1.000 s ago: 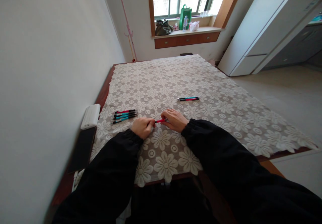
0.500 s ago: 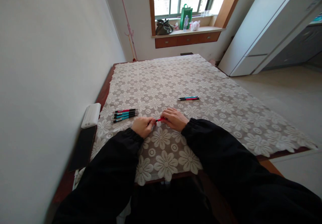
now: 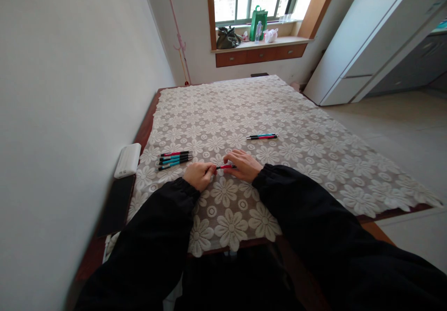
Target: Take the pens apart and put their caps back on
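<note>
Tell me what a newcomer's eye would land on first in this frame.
Probably the two hands meeting at the near middle of the lace tablecloth: the left hand and right hand grip a red pen between them. Next, the row of pens to their left, and a pair of pens farther right.

Red pen [image 3: 225, 166]: smooth plastic barrel, slight gloss
Pens in row [image 3: 173, 158]: same glossy plastic, black grips look matt
Tablecloth [image 3: 296, 129]: cream lace, openwork flower pattern, rough and matt
Table [image 3: 145, 127]: dark wood edge, polished
Power bank [image 3: 127, 160]: white plastic, smooth
Sleeves [image 3: 164, 227]: black matt cloth
</note>
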Tool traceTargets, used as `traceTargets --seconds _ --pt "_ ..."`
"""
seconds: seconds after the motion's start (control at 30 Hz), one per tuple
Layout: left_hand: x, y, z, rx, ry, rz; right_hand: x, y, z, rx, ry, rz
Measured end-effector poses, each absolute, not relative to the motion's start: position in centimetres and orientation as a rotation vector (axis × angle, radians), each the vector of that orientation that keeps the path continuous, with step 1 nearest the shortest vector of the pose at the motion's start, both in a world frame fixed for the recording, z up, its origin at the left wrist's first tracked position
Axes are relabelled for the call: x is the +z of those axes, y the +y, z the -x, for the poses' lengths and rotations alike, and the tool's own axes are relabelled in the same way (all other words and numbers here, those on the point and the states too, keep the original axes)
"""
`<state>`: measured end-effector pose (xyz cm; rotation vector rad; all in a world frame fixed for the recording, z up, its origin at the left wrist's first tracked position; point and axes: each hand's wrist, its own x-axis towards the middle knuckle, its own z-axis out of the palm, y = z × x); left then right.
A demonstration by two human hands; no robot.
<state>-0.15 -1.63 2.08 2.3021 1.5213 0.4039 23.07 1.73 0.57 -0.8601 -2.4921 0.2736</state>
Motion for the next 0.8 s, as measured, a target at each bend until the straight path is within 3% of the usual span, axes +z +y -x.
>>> traceTargets --seconds 0.8 --pt "0.8 -0.7 1.0 0.586 1.379 -2.572 0.3 2.0 -23.4 0.233 -2.525 0.972"
